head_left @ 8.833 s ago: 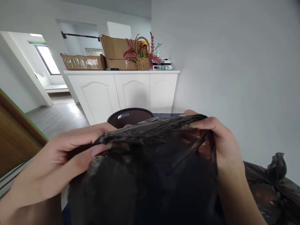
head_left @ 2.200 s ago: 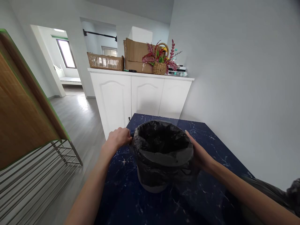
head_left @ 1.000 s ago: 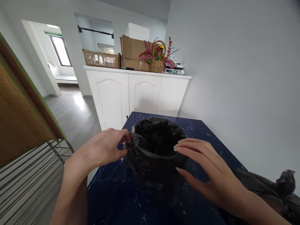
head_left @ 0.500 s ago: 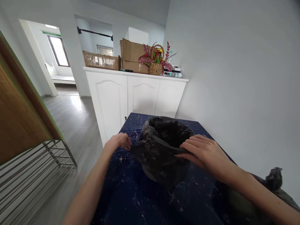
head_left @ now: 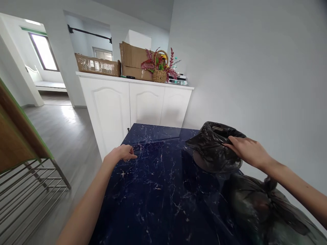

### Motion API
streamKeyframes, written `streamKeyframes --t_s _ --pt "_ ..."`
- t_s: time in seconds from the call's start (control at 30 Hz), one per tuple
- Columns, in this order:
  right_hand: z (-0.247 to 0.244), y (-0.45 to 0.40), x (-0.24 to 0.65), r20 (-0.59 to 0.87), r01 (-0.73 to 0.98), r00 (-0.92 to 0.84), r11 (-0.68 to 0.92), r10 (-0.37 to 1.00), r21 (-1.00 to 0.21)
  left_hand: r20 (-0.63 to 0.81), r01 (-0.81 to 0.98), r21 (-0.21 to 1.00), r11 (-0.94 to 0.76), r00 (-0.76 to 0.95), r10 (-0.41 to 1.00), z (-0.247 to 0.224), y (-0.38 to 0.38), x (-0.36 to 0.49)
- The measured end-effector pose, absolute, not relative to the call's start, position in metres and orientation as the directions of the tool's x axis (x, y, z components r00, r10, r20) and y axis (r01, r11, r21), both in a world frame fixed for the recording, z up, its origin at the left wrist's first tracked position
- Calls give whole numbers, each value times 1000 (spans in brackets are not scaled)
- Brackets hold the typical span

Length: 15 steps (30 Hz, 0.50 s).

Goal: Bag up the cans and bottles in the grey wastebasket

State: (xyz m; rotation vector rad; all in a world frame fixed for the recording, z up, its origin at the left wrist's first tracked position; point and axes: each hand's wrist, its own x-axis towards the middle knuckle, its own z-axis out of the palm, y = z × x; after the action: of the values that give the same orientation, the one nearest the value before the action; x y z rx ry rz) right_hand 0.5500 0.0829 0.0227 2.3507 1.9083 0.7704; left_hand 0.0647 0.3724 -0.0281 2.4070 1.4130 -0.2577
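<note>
A trash bin lined with a black plastic bag (head_left: 217,149) is at the right side of the dark blue marbled tabletop (head_left: 158,190). The bag folds over the rim, and a bare strip of the bin's wall shows below it. My right hand (head_left: 246,149) is closed on the near right part of the bagged rim, thumb outside. One loose corner of the bag sticks out to the left. Over the table's left edge is my left hand (head_left: 124,153), its fingers curled with nothing visible in them, well apart from the bin.
A filled, knotted black garbage bag (head_left: 265,207) lies at the lower right, close to the bin. Beyond the table stands a white cabinet (head_left: 109,109) with cardboard boxes (head_left: 98,65) and a flower basket (head_left: 160,75). A metal rack (head_left: 33,197) stands at left.
The lined bin has moved from the middle of the table to its right side with my right hand. My left hand is no longer at the bag. The view has turned slightly right.
</note>
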Motion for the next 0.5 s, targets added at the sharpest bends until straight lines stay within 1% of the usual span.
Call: streamKeyframes --t_s 0.1,0.17,0.23,0.3,0.37,0.43,0.5 --pt "19 79 577 349 921 214 -307 913 238 -302 837 202 -508 547 781 -26 366 75" --pt "15 75 585 361 933 217 -302 907 196 -286 815 211 -540 579 763 -27 364 82" --pt "12 69 585 398 952 170 -254 901 168 -264 797 220 -563 604 752 -30 363 88" --pt "9 61 576 471 972 87 -178 878 153 -221 782 227 -581 622 751 -39 361 94" --pt "8 51 558 558 983 26 -122 830 136 -145 763 235 -602 640 755 -53 356 98" --pt "3 39 531 606 995 9 -70 795 77 -32 739 246 -628 654 756 -72 346 99" --pt "-10 24 498 576 999 -5 24 817 -25 94 708 254 -659 660 745 -93 334 96"
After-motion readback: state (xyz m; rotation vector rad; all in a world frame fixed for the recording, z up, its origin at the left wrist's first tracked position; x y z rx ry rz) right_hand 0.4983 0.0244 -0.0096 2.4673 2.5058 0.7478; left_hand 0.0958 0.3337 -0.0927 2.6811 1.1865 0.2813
